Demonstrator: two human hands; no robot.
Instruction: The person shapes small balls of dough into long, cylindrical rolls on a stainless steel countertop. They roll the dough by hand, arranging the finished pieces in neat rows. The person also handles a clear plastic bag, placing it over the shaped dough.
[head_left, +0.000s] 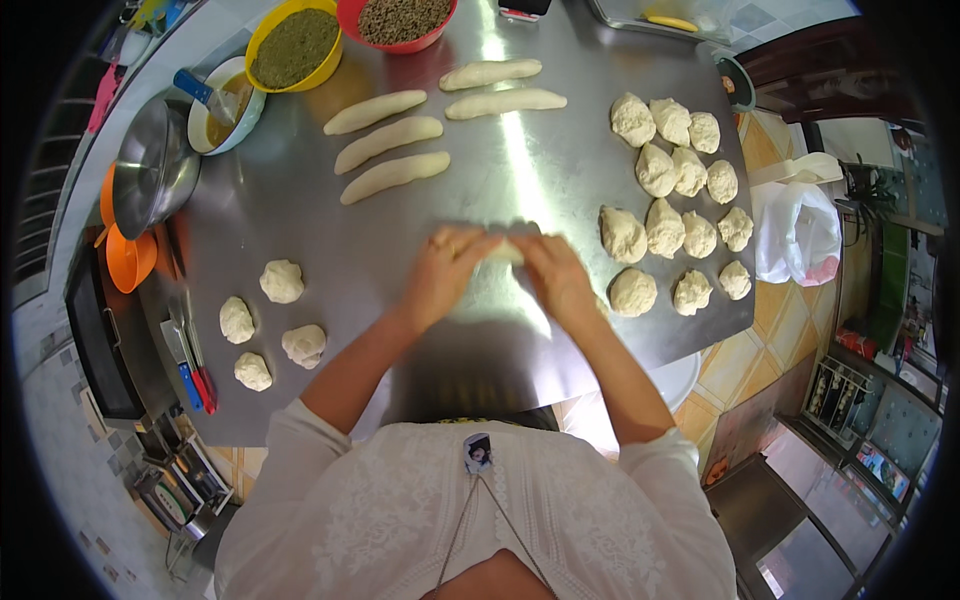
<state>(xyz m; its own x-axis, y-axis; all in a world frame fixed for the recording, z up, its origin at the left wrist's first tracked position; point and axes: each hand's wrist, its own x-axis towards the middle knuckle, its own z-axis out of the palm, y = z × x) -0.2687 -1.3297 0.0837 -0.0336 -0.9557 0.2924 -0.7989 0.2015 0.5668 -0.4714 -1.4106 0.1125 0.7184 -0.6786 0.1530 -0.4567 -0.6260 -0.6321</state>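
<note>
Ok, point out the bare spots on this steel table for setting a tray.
Widest bare steel: between the rolled logs, the four lumps at left and the left hand. A narrower strip runs between logs and the right-side lumps. Crowded: the far-left bowls.

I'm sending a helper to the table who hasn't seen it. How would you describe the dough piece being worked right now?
On the steel table, look at the middle near the front edge, where the left hand and right hand meet. The dough piece shows as a pale strip between them. It is the only one under hands; the rolled logs lie behind, the rough lumps to the right.
</note>
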